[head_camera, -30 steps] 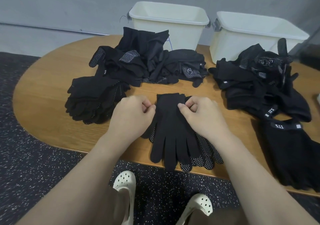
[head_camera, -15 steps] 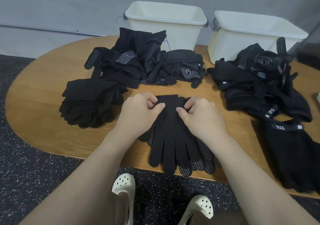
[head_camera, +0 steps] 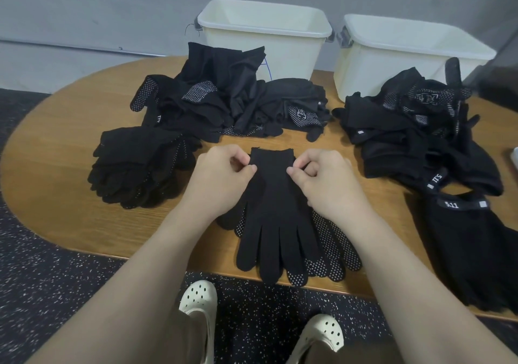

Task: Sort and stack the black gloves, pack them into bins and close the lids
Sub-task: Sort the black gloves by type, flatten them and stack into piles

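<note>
Both hands have slid a little up the glove toward its cuff since half a second ago, and the cuff edge now shows bare between them. I have the left hand pinching the left side of the cuff, thumb against curled fingers, and the right hand pinching the right side the same way; neither is released.

What they hold is the top glove, lying flat on the table on a dotted glove whose grip-dot fingertips poke out at the lower right. The glove's long axis runs straight away from me: cuff at the far end, fingertips hanging over the near table edge. My two pinches sit across that axis, one at each cuff corner, equally near, so I judge neither hand leads.

As I read it, I am squaring this glove on its partner before it goes to a stack. A stacked pile sits just left of the left hand; the unsorted heap and the left bin lie beyond the cuff, the right bin farther right, both with no lids on.
</note>
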`<state>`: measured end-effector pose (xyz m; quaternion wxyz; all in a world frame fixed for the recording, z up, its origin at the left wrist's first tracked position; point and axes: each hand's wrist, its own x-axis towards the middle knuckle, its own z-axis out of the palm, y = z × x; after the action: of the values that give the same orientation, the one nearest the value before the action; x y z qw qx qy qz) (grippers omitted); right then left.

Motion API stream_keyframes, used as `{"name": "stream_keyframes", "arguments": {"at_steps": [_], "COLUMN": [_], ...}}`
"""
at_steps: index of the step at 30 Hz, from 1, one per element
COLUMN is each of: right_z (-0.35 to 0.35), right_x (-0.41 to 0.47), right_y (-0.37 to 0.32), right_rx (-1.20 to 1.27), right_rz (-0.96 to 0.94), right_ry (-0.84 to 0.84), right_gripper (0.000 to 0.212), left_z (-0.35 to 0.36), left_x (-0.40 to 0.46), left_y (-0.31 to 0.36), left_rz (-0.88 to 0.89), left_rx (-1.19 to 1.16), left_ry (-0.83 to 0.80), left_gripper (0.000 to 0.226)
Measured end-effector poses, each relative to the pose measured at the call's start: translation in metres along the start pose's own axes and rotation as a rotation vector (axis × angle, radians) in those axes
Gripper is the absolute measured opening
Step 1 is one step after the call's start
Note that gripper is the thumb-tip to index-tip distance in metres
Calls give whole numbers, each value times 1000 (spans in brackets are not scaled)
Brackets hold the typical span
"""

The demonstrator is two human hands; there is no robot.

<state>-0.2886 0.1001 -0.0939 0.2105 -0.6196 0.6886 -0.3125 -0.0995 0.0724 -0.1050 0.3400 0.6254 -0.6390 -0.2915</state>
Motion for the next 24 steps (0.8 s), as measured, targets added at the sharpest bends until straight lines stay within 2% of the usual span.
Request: {"name": "stream_keyframes", "arguments": {"at_steps": [6, 15, 18, 21, 24], "right_z": [5, 13, 13, 10, 4], "right_x": [10, 13, 13, 10, -4], "right_y": [2, 3, 3, 2, -4], "right_rx": [-51, -176, -181, -200, -315], "right_rz": [-26, 11, 9, -17, -101], "right_ry": [49, 16, 15, 19, 55], "right_gripper": [27, 18, 18, 15, 26], "left_z": [0, -5, -14, -25, -33], "left_x": [4, 6, 1, -12, -22], "left_y": [2, 2, -1, -6, -10], "left_rz": [7, -25, -23, -28, -24], "left_rx": [2, -9, 13, 57, 102], "left_ry": [50, 18, -26, -136, -171], "left_gripper": [13, 10, 14, 26, 23]}}
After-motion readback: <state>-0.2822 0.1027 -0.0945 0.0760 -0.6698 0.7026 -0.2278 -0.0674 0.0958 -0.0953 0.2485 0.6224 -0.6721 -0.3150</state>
